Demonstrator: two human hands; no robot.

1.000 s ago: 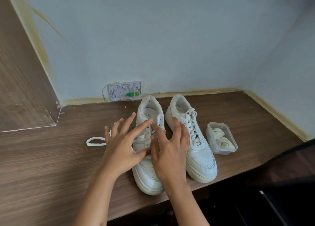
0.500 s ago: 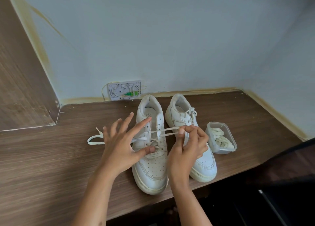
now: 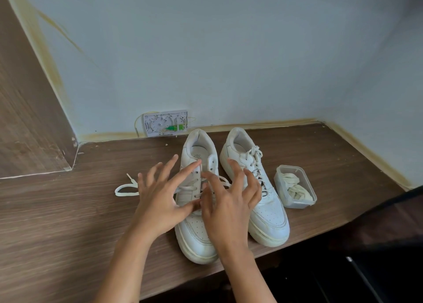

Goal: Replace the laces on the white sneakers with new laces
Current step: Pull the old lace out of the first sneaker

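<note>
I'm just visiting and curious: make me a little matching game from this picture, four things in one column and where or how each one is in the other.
Things:
1. left sneaker
2. right sneaker
3. plastic tub
4. loose lace end

States:
A. holds bundled laces
B. lies on the desk, left of the hands
C. fully laced
D. upper eyelets empty, under both hands

Pairs: 1-D, 2-C, 3-A, 4-B

I see small gray print inside the left sneaker (image 3: 198,155), on its insole, but I cannot read it.
</note>
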